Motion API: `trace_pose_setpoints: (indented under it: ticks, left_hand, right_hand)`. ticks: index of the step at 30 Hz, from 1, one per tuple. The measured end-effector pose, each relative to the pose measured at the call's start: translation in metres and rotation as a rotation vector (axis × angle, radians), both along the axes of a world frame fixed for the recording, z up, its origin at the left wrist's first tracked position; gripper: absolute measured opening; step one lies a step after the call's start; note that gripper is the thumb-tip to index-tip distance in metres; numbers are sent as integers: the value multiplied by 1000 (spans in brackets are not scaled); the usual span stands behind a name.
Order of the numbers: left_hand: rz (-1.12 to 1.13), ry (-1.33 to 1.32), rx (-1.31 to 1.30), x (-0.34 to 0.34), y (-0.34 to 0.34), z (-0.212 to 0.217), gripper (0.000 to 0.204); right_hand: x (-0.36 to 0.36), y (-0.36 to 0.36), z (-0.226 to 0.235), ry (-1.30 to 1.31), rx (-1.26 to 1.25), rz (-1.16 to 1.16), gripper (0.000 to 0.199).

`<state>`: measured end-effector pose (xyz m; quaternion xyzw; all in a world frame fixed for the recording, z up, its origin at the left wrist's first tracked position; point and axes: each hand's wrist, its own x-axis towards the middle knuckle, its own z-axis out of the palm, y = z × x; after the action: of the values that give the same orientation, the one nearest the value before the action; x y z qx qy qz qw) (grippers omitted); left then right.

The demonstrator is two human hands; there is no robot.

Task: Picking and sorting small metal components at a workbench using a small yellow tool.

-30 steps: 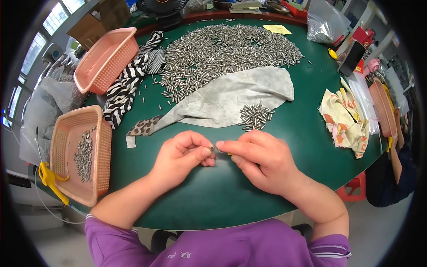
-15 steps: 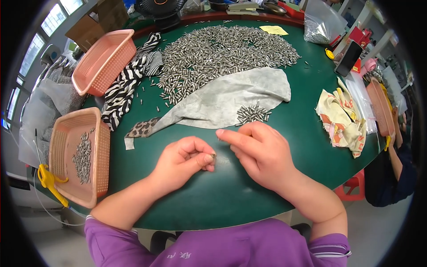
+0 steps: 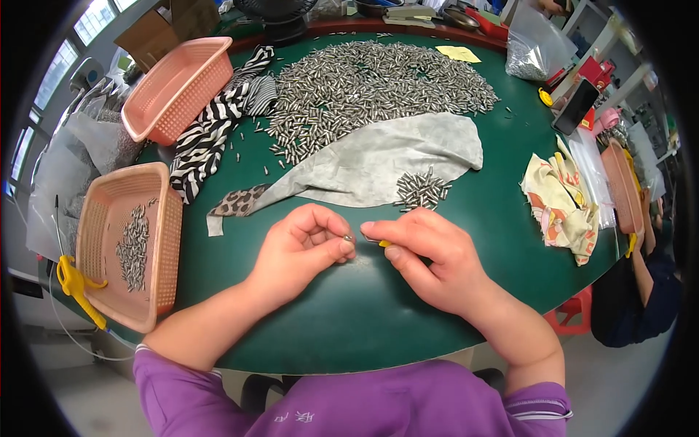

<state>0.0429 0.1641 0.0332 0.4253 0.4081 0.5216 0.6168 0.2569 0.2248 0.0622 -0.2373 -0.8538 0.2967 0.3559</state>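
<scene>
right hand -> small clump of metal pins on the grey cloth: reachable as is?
Probably yes. The right hand lies just below the small clump of pins on the grey cloth, with only bare green table between. But its fingers pinch a small yellow-tipped piece, so they are not free.

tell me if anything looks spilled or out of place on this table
A few small metal pins lie scattered on the green table, strayed from the big pin pile toward the striped cloth. A small clump of pins sits apart on the grey cloth. Nothing looks damaged.
</scene>
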Motion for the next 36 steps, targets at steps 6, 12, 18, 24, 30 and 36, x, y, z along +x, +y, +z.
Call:
trace_pose_setpoints:
  ticks: [6, 12, 18, 24, 30, 36]
  left_hand:
    - [23, -57, 31, 1, 0, 0, 17]
    - [4, -45, 38, 2, 0, 0, 19]
    - [21, 98, -43, 3, -2, 3, 17]
    - [32, 134, 35, 3, -3, 0, 9]
    - [48, 155, 135, 6, -1, -1, 7]
    - [-43, 180, 87, 2, -1, 1, 7]
  right_hand:
    - [-2, -1, -3, -32, -21, 66, 35]
    - [-2, 0, -5, -29, 0, 50, 31]
    - [-2, -1, -7, -17, -11, 65, 35]
    - [-1, -1, -6, -38, -5, 74, 38]
    - [2, 0, -6, -95, -6, 68, 40]
    - [3, 5, -1, -199, 305, -92, 43]
